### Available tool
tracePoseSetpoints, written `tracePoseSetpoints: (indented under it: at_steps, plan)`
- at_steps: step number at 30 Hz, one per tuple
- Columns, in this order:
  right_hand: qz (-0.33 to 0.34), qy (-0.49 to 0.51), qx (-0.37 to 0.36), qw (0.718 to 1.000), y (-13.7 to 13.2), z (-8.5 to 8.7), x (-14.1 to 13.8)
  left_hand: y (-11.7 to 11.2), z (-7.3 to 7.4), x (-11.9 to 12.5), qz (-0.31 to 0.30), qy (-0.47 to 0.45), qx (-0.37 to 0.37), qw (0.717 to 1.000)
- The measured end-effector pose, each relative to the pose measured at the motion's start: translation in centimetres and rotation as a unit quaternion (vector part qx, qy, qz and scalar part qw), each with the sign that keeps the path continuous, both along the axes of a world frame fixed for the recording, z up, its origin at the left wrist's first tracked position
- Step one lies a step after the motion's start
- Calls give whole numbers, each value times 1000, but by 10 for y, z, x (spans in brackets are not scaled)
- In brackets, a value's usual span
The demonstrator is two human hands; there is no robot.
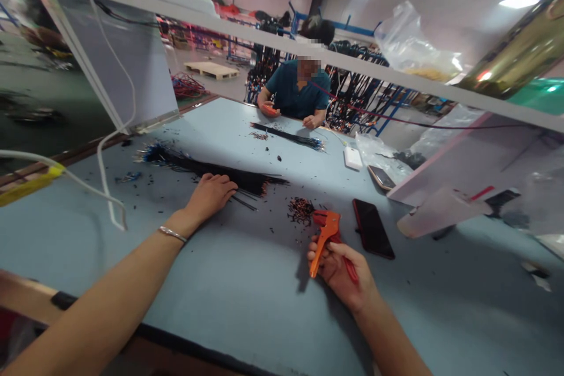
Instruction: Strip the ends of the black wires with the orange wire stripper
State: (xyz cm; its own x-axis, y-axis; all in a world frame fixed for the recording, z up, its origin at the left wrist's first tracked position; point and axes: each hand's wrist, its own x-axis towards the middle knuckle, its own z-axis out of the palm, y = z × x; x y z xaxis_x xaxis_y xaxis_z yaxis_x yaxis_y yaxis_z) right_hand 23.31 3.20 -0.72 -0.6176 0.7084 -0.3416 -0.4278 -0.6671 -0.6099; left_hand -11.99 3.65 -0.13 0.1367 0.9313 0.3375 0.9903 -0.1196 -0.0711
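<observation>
My left hand rests on the near side of a long bundle of black wires, its fingers bent together over a few of them. Blue-tipped ends of the bundle fan out to the left, and copper-coloured ends show on the right. In my right hand is an orange and red wire stripper, gripped by its handles with the jaws pointing away from me. Just left of those jaws lies a pile of small black and copper-coloured wire scraps.
A dark phone lies right of the stripper, with a second phone and a white box beyond. Across the table a person holds a red-orange tool near another wire bundle. A white cable hangs at left.
</observation>
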Motion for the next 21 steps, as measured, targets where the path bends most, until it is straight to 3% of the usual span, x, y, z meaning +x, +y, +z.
tracePoseSetpoints:
  at_steps: [6,10,15,18,21]
  plan:
    - [-4,-10,-6,1000,0,0,1,2,0,9,14,-7,-5,1000]
    - [-7,-14,-6,1000,0,0,3,2,5,1,39,-27,15,999]
    - [4,-13,4,1000,0,-1,2,-5,20,-37,219,-60,66,972]
    - [2,-11,9,1000,0,-2,1,-8,29,-64,229,-62,44,971]
    - [-1,-10,-1,1000,-1,-1,0,-3,38,-85,194,-62,23,979]
